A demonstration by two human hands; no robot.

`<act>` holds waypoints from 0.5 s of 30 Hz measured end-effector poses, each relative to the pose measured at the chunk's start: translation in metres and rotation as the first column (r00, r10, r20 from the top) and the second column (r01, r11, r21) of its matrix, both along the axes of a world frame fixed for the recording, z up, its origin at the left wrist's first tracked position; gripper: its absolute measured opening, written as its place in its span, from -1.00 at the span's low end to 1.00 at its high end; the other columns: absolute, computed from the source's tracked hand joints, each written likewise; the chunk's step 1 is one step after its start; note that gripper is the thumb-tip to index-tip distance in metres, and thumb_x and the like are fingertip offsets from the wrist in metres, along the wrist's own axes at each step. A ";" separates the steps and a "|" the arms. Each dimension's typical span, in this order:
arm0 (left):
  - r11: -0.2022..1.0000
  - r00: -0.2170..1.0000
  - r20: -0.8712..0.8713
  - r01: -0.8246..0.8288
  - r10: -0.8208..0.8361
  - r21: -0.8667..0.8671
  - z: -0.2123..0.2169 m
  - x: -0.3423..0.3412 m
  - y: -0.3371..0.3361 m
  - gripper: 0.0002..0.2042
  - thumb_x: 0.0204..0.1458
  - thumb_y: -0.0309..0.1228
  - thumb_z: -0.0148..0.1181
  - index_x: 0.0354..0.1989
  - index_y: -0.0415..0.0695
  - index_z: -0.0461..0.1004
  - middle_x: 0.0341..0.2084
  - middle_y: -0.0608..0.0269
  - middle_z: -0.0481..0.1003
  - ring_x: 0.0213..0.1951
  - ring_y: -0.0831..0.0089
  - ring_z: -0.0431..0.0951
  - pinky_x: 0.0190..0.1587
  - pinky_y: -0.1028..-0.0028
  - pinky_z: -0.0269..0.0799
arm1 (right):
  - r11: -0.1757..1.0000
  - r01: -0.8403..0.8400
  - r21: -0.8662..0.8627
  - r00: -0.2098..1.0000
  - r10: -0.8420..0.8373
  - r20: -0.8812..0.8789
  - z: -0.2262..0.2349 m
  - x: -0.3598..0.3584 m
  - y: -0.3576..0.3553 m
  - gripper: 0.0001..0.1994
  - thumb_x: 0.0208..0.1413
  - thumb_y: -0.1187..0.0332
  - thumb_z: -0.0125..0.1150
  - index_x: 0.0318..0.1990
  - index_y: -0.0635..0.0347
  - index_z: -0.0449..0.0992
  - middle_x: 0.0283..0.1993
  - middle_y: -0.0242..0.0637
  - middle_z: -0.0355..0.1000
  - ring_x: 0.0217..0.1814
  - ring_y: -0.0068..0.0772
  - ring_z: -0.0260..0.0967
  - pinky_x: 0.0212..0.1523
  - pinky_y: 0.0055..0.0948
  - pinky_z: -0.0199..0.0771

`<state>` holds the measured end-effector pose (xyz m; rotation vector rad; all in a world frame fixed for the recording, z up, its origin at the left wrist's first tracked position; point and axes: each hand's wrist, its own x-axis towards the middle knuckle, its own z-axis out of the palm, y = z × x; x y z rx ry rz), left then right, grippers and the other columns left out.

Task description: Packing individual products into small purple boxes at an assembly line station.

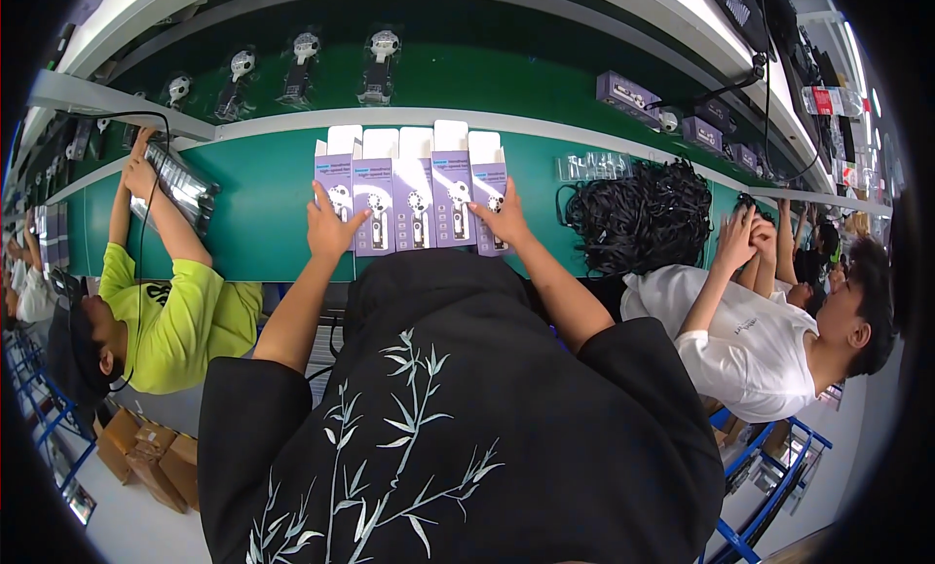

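Several purple and white cartons (416, 204) stand side by side in a row on the green worktable, with white top flaps raised and a picture of a handheld fan on each front. My left hand (331, 223) grips the leftmost carton (338, 196), its thumb reaching across the front of the neighbouring one. At the other end, my right hand (503, 218) clasps the rightmost carton (488, 179), thumb on the front and fingers round the outer side. Between them the two hands press the row together. The cartons' insides are hidden from this angle.
A heap of black straps (643, 218) lies right of the cartons, beside clear plastic packs (592, 166). Wrapped fans (381, 67) and closed purple boxes (626, 94) rest on the green moving-belt-like strip behind a pale rail. Co-workers sit on both sides, one in yellow-green (180, 320), one in white (745, 345).
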<state>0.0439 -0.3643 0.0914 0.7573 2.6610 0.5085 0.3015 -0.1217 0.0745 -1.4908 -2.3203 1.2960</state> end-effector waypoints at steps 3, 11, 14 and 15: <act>1.000 1.000 0.008 -0.001 0.002 -0.008 0.000 0.000 0.001 0.16 -0.10 0.20 0.33 0.46 -0.23 -0.27 -0.02 -0.13 0.27 -0.07 0.02 0.44 0.00 0.24 0.41 | 1.000 0.018 -0.014 0.999 -0.019 -0.041 -0.006 0.001 -0.001 0.09 -0.10 -0.05 0.46 0.38 0.45 -0.11 0.22 0.25 0.19 0.27 0.13 0.21 0.28 -0.07 0.23; 1.000 1.000 0.008 -0.007 0.007 0.006 -0.005 -0.003 -0.002 0.16 -0.10 0.20 0.33 0.46 -0.23 -0.28 -0.01 -0.13 0.27 -0.06 0.03 0.42 0.02 0.24 0.40 | 0.992 0.084 -0.090 0.995 -0.089 -0.050 -0.011 -0.004 0.003 0.07 -0.13 -0.01 0.49 0.38 0.41 -0.05 0.21 0.21 0.22 0.28 0.13 0.20 0.28 -0.10 0.24; 1.000 1.000 0.016 -0.011 0.011 0.015 -0.005 -0.002 0.000 0.17 -0.11 0.20 0.34 0.46 -0.24 -0.27 -0.02 -0.13 0.27 -0.06 0.02 0.41 0.03 0.24 0.39 | 0.992 0.113 -0.064 0.991 -0.117 -0.059 -0.017 -0.005 0.010 0.07 -0.15 -0.01 0.50 0.37 0.42 -0.03 0.19 0.21 0.23 0.27 0.12 0.21 0.28 -0.11 0.24; 1.000 1.000 0.020 -0.012 0.011 0.020 -0.005 -0.001 0.001 0.17 -0.12 0.20 0.35 0.45 -0.25 -0.26 -0.03 -0.13 0.27 -0.06 0.02 0.41 0.03 0.24 0.39 | 0.990 0.130 -0.051 0.989 -0.133 -0.064 -0.019 -0.005 0.012 0.07 -0.15 -0.01 0.51 0.37 0.42 -0.03 0.18 0.20 0.24 0.27 0.12 0.21 0.28 -0.11 0.25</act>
